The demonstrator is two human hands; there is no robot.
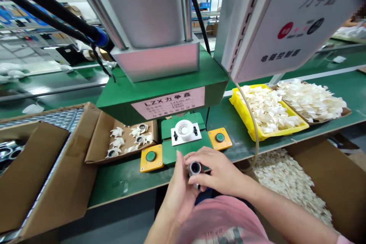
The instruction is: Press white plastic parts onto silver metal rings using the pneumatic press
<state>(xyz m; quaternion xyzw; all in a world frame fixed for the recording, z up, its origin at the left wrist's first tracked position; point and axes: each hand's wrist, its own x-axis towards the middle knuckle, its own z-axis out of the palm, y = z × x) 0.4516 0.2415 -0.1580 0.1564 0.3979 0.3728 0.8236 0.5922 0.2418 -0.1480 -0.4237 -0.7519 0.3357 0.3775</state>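
Both hands meet in front of the press, close to the table's front edge. My right hand [219,167] curls its fingers and thumb round a small silver metal sleeve [195,167] with a dark bore, its open end facing up. My left hand [180,194] cups the same sleeve from the left, with its fingers partly hidden. Below the sleeve another shiny bit shows between the hands, too covered to make out. Just beyond them sits a white round fixture [184,131] on a metal plate, between a left green button [150,156] and a right green button [220,137].
The press head [162,95] hangs over the fixture, beside a control box [274,26]. At left, a cardboard tray [94,141] holds white finned parts, some with metal rings. A yellow tray [251,122] and a floor-level carton [337,179] at right hold white finned parts.
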